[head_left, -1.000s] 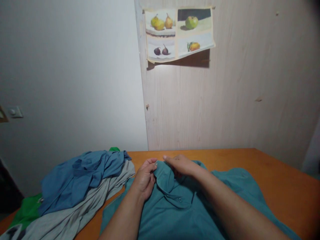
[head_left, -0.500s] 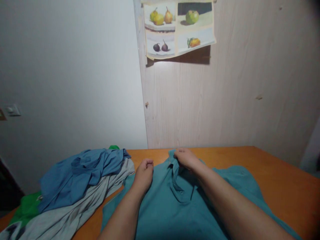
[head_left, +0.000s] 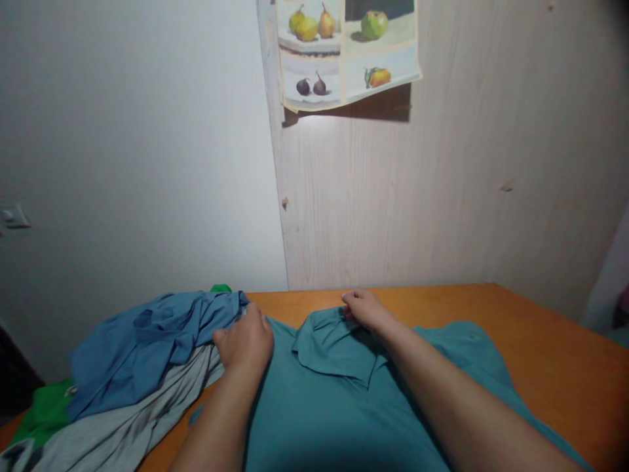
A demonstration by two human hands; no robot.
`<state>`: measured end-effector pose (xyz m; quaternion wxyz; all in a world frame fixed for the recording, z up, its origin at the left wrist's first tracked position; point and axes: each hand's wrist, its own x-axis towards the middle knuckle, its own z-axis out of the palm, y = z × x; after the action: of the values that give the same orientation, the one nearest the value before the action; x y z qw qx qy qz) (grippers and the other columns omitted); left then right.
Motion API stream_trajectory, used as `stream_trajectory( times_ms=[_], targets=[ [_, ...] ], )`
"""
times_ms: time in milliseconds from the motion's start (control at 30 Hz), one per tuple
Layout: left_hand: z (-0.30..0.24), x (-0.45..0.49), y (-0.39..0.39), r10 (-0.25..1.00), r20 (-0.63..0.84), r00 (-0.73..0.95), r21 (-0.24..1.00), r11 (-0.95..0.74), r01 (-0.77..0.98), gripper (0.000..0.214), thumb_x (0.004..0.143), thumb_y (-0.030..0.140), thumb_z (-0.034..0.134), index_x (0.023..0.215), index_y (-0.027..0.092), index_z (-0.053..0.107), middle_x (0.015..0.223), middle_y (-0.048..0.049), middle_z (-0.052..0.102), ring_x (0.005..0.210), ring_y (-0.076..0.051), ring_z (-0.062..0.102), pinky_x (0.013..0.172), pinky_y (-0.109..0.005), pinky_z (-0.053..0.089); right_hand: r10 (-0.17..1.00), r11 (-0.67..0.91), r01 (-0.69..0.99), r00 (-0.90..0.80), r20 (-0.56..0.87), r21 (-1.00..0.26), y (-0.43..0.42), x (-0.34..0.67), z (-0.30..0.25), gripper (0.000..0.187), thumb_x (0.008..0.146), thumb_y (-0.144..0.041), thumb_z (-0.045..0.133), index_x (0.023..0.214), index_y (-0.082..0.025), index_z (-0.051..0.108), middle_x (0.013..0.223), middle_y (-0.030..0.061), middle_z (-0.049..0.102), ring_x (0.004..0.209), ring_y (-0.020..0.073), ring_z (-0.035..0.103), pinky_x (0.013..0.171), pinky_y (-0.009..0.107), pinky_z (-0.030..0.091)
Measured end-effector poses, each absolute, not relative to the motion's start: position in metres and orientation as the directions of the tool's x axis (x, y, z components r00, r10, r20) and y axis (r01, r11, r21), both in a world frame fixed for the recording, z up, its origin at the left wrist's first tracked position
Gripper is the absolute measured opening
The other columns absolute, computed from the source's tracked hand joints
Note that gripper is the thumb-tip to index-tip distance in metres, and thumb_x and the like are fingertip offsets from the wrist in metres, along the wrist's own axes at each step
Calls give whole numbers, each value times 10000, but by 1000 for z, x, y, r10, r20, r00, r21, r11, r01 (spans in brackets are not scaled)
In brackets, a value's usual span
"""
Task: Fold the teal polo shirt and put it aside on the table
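Note:
A teal shirt [head_left: 314,413] with a collar is spread in front of me on the table. My right hand [head_left: 366,308] pinches the far edge of its collar [head_left: 334,347], which lies folded over toward me. At the shirt's left shoulder is my left hand [head_left: 247,344], back upward and fingers curled down onto the cloth; its fingertips are mostly hidden. Just beyond that hand, close to it, lies a crumpled blue garment [head_left: 147,347].
Under the blue garment are a grey cloth [head_left: 122,426] and a green one [head_left: 44,410]. The orange-brown table [head_left: 555,367] meets a wall at its far edge. A fruit picture sheet [head_left: 314,59] hangs there, and a switch [head_left: 14,216] is at left.
My left hand has moved left to the shirt's shoulder, beside the blue garment. The collar has flopped from standing open to folded toward me, while my right hand stays near the same spot.

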<state>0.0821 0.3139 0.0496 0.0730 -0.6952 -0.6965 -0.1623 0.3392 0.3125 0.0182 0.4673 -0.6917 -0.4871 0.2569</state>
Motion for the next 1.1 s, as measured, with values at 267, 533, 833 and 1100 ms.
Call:
stream_trajectory(
  times_ms=[267,533,833,1100],
  targets=[
    [41,75,313,910,415,16,19,-26,999,292,906,256,423,1074,175,648,1080,-173,717,1051,-364,636,844,-479,372,904,-99,491,407,128,-866,313,352,10,183,836,-178,574,655,-193,552,616,-3,551,584,134,485,561,237,323],
    [32,112,313,957,160,243,417,-289,862,467,906,592,428,733,207,628,772,-86,697,707,-237,623,585,-299,307,913,-68,394,395,103,-917,319,352,11,144,879,-218,552,739,-187,566,659,10,611,560,117,523,496,202,324],
    [14,125,320,951,111,288,823,-251,510,302,818,412,558,602,206,513,555,16,518,549,-139,503,522,-246,281,987,-63,274,157,-20,-960,300,314,27,226,919,-258,551,708,-179,564,543,3,593,430,94,500,425,190,367],
    [15,141,304,851,19,525,993,45,-108,341,777,346,710,1054,158,647,1020,-76,722,937,-163,664,881,-273,474,982,-47,411,184,32,-911,298,313,25,334,909,-459,579,702,-201,533,506,-57,467,434,90,399,416,208,295]
  ],
)
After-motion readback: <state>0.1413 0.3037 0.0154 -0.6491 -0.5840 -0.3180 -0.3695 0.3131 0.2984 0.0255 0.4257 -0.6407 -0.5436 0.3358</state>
